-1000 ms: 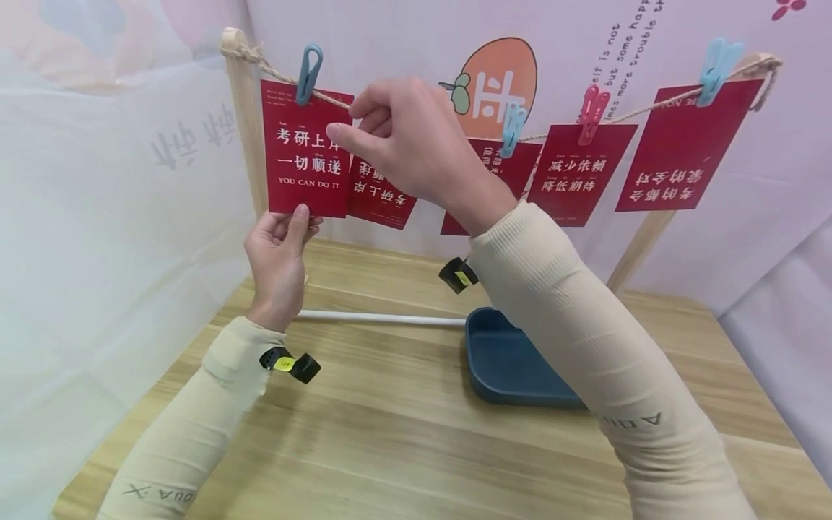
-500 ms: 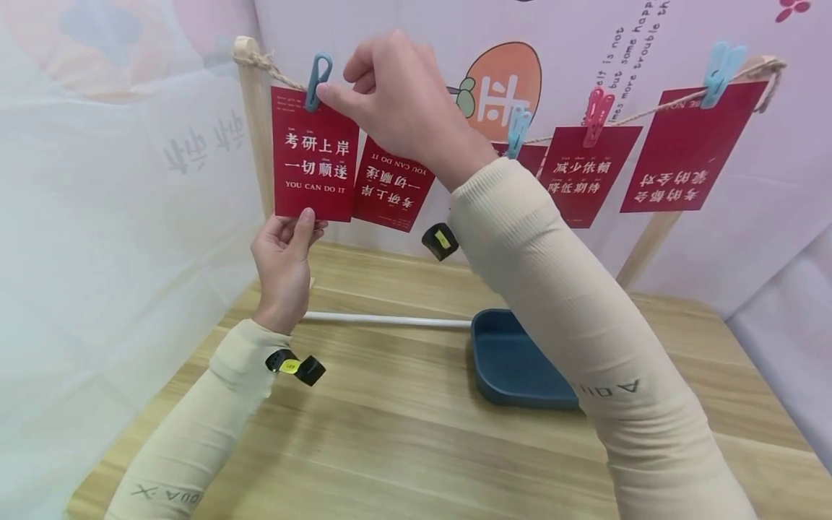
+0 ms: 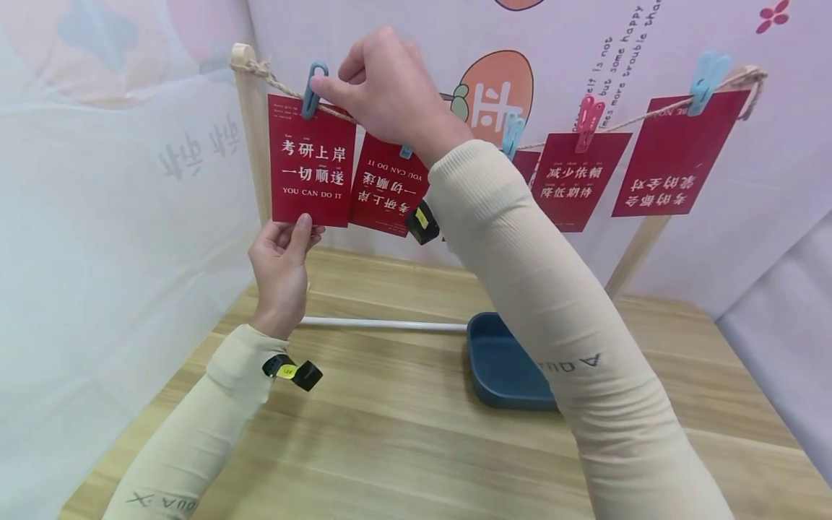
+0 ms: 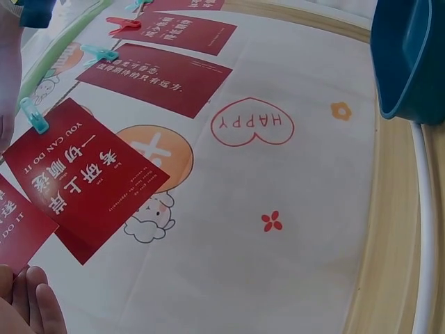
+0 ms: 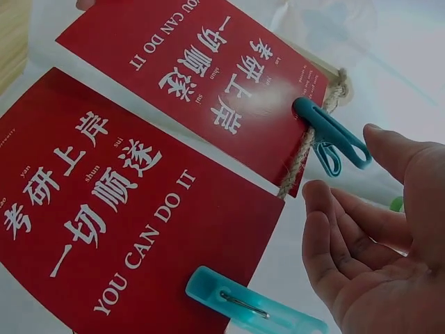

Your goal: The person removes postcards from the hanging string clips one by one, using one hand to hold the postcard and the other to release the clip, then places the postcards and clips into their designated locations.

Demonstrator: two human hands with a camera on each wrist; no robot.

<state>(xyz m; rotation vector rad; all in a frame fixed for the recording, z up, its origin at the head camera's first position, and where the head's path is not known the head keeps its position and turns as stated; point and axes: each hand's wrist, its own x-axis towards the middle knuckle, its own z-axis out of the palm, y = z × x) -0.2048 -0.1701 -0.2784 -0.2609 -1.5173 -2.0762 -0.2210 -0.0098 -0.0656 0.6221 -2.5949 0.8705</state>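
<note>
My left hand [image 3: 281, 269] pinches the bottom edge of a red card [image 3: 312, 172] with white lettering, thumb in front. A dark teal clothespin [image 3: 315, 90] clips that card's top to a twine line [image 5: 295, 163]. Beside the clothespin is my right hand [image 3: 396, 90]. In the right wrist view its thumb tip is right at one clip handle, and its loosely curled fingers [image 5: 348, 236] are just below the other, with a gap between. A second red card [image 5: 125, 202] hangs next to it on a light teal clothespin [image 5: 250, 306].
More red cards hang along the line to the right, one on a pink clothespin [image 3: 589, 124], another on a light blue clothespin [image 3: 706, 81]. Wooden posts [image 3: 252, 130] hold up the twine. On the wooden table [image 3: 390, 433] stand a dark blue tray [image 3: 477, 375] and a white rod [image 3: 390, 324].
My right hand has moved up and left, from beside the card's upper right corner to the dark teal clothespin. The left hand keeps its pinch on the card's bottom edge.
</note>
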